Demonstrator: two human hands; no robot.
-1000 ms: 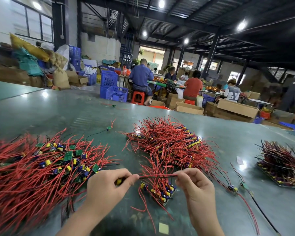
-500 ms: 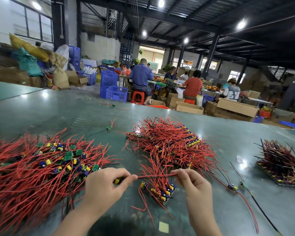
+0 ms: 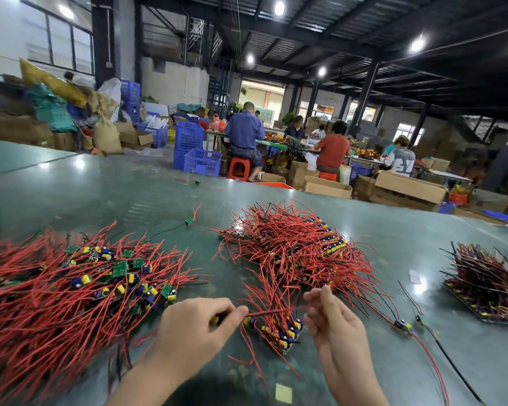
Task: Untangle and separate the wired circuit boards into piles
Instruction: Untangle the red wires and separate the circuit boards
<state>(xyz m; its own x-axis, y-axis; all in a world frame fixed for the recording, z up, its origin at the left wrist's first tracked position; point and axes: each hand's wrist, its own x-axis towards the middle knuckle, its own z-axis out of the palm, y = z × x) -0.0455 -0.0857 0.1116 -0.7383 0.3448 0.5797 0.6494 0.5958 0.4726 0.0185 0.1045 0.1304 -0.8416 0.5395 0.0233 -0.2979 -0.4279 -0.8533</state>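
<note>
- Your left hand [image 3: 188, 326] pinches a small wired circuit board with red leads [image 3: 272, 312]; its wires run rightward from your fingertips.
- Your right hand [image 3: 332, 320] is blurred; I cannot tell whether its fingers grip.
- A small stack of boards [image 3: 282, 332] lies between your hands on the glossy green table [image 3: 364, 235].

Left hand [image 3: 192, 326]: fingers curled, thumb and forefinger pinched, palm down; right hand [image 3: 333, 320]: fingers loosely extended and blurred, edge-on; both forearms bare.

Green glossy table [image 3: 349, 227]; large red-wired board pile [image 3: 56, 291] at left; second pile [image 3: 294, 247] centre; small board bundle [image 3: 279, 329] near front; darker stack [image 3: 487, 285] right; yellow paper square [image 3: 283, 393] at front edge.
</note>
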